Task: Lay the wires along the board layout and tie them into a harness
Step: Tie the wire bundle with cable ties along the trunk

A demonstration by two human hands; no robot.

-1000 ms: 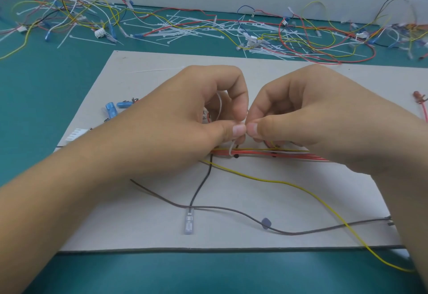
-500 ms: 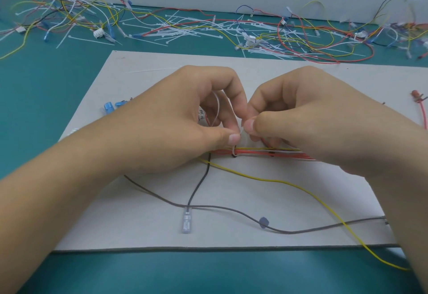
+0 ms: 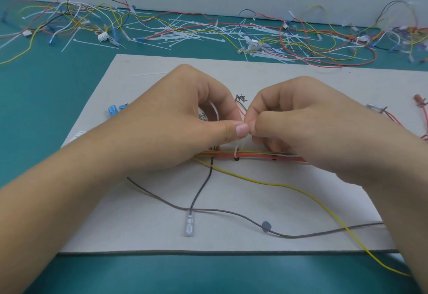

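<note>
Both hands were closed on the same small job near the middle of the board (image 3: 162, 231). The left hand (image 3: 176, 127) pinched a white cable tie (image 3: 236, 149) between thumb and forefinger, its other fingers curled over the slack. The right hand (image 3: 308, 127) pinched it too, thumb tip almost touching the left thumb tip. The tie ran down from that pinch and looped around the wire bundle (image 3: 257, 154), the red, orange and yellow run lying across the board from side to side. A second before, the thumbs had sat low over the bundle and hid the loop. Now they had lifted a little, so both legs of the tie showed rising from the wires, and a handwritten mark (image 3: 242, 98) on the board had come into view between the hands. I took that to mean the tail was being fed through the head, though the head itself was hidden by the fingertips. The loop looked slack, so cinching seemed yet to come. Toward the near edge a yellow wire (image 3: 278, 185), a brown wire (image 3: 231, 212) and a black wire (image 3: 203, 185) lay loose, untied. Spare ties and wires (image 3: 185, 34) were heaped along the worktop's far edge.
</note>
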